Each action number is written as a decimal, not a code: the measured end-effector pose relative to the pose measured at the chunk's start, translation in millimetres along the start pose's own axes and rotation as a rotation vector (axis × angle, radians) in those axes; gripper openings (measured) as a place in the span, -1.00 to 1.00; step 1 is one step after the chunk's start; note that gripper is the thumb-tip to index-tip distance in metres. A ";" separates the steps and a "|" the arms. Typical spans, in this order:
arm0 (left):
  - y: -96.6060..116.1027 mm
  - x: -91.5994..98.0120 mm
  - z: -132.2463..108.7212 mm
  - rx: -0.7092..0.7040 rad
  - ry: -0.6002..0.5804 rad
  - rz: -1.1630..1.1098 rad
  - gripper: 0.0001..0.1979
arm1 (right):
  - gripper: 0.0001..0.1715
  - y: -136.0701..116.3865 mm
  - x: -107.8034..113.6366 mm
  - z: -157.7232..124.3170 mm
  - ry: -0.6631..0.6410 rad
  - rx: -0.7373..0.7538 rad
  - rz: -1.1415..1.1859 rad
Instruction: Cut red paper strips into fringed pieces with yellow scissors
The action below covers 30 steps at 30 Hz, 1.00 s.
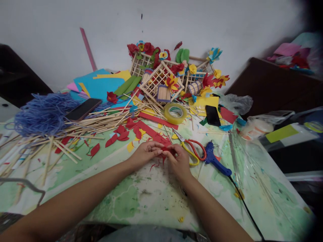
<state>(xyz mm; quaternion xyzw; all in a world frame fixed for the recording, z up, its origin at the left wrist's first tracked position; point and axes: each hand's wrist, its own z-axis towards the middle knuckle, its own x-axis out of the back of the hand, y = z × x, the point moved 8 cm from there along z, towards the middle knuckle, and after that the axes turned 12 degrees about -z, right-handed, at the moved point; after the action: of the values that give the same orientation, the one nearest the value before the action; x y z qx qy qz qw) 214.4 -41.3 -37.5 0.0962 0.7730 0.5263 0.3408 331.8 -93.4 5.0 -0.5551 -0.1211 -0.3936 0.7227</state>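
Observation:
My left hand [147, 155] and my right hand [178, 161] meet over the front middle of the table. Between their closed fingertips is a small red paper piece [165, 149], partly hidden by the fingers. Red paper strips and scraps [153, 133] lie just behind the hands. Scissors [193, 148] with one red and one yellow handle loop rest right of my right hand, blades pointing back left. Beyond them lies a blue glue gun [217, 163] with a black cord. Several cut red petals [122, 133] are scattered behind and left of my left hand.
Blue yarn [42, 112], a phone [84, 109] and many wooden sticks [101, 120] spread over the left side. At the back stand stick frames [163, 82] with paper flowers. A tape roll [175, 113] and a second phone [213, 115] lie behind the scissors. Plastic bags [237, 103] sit at right.

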 end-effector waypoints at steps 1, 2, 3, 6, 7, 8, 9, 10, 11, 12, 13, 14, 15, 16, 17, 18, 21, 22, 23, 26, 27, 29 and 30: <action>0.3 1.2 0.0 -0.005 0.009 0.013 -0.70 | -0.88 -0.8 0.7 0.2 0.002 0.007 -0.003; 0.2 2.1 0.1 -0.008 0.015 0.025 -0.70 | -0.87 -1.5 1.3 0.3 0.004 0.014 -0.005; -0.2 2.5 0.2 -0.011 0.014 0.035 -0.71 | -0.87 -2.0 1.7 0.5 0.006 0.020 -0.005; -2.5 2.1 0.7 -0.009 -0.002 0.055 -0.73 | -0.83 -2.7 2.6 0.7 0.011 0.033 -0.004; -3.2 1.8 0.9 -0.007 -0.005 0.058 -0.73 | -0.82 -2.7 2.8 0.8 0.014 0.036 -0.003; -3.6 1.4 0.9 -0.006 -0.007 0.060 -0.73 | -0.81 -2.7 2.9 0.7 0.019 0.038 -0.004; -3.7 1.0 0.9 -0.005 -0.008 0.061 -0.74 | -0.80 -2.6 3.1 0.7 0.023 0.038 -0.006; -3.6 0.5 0.9 -0.005 -0.008 0.060 -0.74 | -0.80 -2.4 3.3 0.5 0.028 0.038 -0.009; -3.1 0.2 0.7 -0.008 -0.007 0.061 -0.75 | -0.79 -2.2 3.5 0.4 0.033 0.037 -0.013; -2.6 -0.1 0.6 -0.011 -0.006 0.066 -0.76 | -0.78 -2.1 3.6 0.2 0.037 0.035 -0.018; -2.1 0.0 0.4 -0.014 -0.002 0.072 -0.77 | -0.78 -1.9 3.6 0.0 0.038 0.033 -0.025; -1.9 0.2 0.2 -0.015 0.001 0.079 -0.77 | -0.77 -1.7 3.4 -0.3 0.037 0.030 -0.032; -1.6 0.5 0.0 -0.017 0.005 0.087 -0.78 | -0.76 -1.6 3.0 -0.5 0.034 0.027 -0.040; -1.2 1.0 -0.2 -0.022 0.010 0.097 -0.78 | -0.76 -1.6 2.6 -0.8 0.030 0.025 -0.049; -0.5 1.6 -0.5 -0.029 0.015 0.113 -0.78 | -0.75 -1.5 2.1 -1.0 0.026 0.024 -0.060; 0.1 1.9 -0.8 -0.036 0.018 0.129 -0.78 | -0.75 -1.5 1.7 -1.1 0.022 0.026 -0.071; 2.3 2.2 -1.9 -0.056 0.024 0.171 -0.77 | -0.74 -1.8 0.0 -0.8 0.003 0.046 -0.114; 3.1 2.1 -2.4 -0.063 0.024 0.180 -0.77 | -0.74 -1.8 -0.6 -0.4 -0.005 0.057 -0.133; 4.0 1.8 -2.8 -0.071 0.022 0.185 -0.77 | -0.73 -1.8 -1.2 0.0 -0.015 0.069 -0.153; 7.8 0.4 -4.5 -0.109 0.008 0.192 -0.76 | -0.70 -2.4 -2.2 1.3 -0.039 0.103 -0.215; 9.0 -0.1 -5.0 -0.121 0.003 0.195 -0.75 | -0.68 -3.1 -2.3 1.5 -0.044 0.113 -0.234; 10.9 -0.9 -6.0 -0.139 0.000 0.213 -0.74 | -0.66 -5.7 -2.6 1.3 -0.048 0.129 -0.265; 11.5 -1.4 -6.4 -0.145 0.001 0.224 -0.73 | -0.65 -7.3 -2.7 1.0 -0.047 0.133 -0.278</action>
<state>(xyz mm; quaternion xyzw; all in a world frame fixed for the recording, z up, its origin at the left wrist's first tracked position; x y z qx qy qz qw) 209.0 -41.8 -25.4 0.1566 0.7174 0.6157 0.2858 325.1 -91.9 8.9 -0.4929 -0.2397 -0.4678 0.6934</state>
